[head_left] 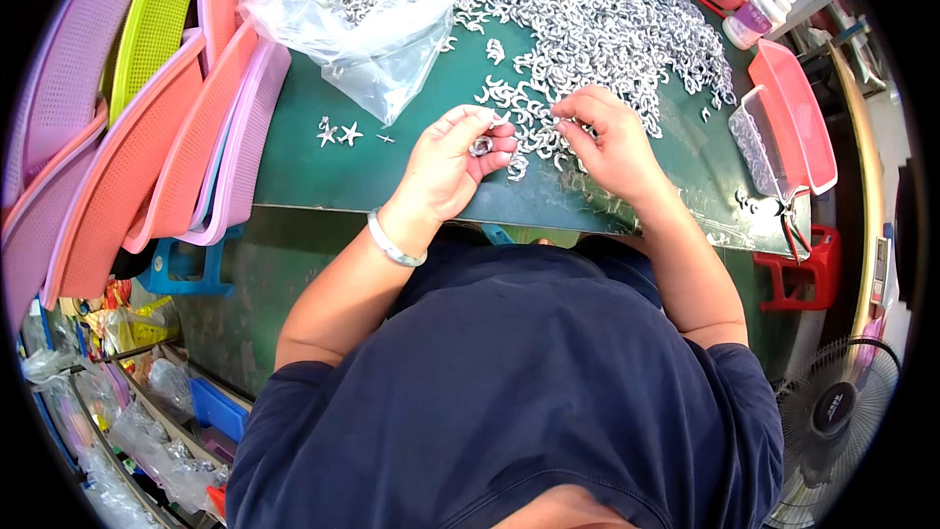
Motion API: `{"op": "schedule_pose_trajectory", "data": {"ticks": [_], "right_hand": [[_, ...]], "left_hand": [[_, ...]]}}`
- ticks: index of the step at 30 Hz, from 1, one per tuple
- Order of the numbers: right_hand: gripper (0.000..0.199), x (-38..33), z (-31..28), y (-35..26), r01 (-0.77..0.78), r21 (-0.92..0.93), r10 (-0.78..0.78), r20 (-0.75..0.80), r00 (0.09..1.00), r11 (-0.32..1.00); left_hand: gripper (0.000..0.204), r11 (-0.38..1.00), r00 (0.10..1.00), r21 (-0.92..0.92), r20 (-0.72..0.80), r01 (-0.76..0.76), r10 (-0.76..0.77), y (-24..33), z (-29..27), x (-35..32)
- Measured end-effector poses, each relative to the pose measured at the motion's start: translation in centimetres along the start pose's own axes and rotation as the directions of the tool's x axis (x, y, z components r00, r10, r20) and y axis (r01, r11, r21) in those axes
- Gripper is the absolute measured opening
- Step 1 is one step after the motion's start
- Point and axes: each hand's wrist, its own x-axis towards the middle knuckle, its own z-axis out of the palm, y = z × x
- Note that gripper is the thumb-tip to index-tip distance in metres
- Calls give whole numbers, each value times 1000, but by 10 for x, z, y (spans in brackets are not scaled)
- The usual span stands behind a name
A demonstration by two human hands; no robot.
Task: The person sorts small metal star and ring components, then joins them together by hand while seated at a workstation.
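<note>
A large heap of small silver crescent-shaped metal pieces [607, 24] spreads over the green table [313, 186]. My left hand [446, 162] is half closed at the heap's near left side. Small silver metal pieces [480, 146] rest in its curled fingers, and thumb and forefinger pinch at the top. Close by on the right, my right hand [612, 142] hovers over the heap's near edge with thumb and fingertips together; whatever they hold is too small to tell. Several star-shaped silver pieces [338, 135] lie left of my left hand.
A clear plastic bag [392, 69] with more silver pieces stands at the back left. Stacked pink, purple and green baskets [186, 137] lean at the table's left. To the right are a pink tray [798, 118], a clear box [759, 142], a red stool [803, 279] and a fan [832, 421].
</note>
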Motion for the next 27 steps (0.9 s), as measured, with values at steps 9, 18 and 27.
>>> {"op": "schedule_pose_trajectory", "data": {"ticks": [9,18,27], "right_hand": [[14,-11,7,2,103,-196,-90,78,993,975],[15,-8,12,-1,84,-191,-69,81,994,978],[8,15,26,-20,118,104,-118,-3,993,988]], "left_hand": [[9,977,991,167,0,-130,132,-8,-2,-4],[8,932,969,270,26,-242,245,-12,-4,-4],[6,926,969,288,46,-245,242,-15,0,-8]]}}
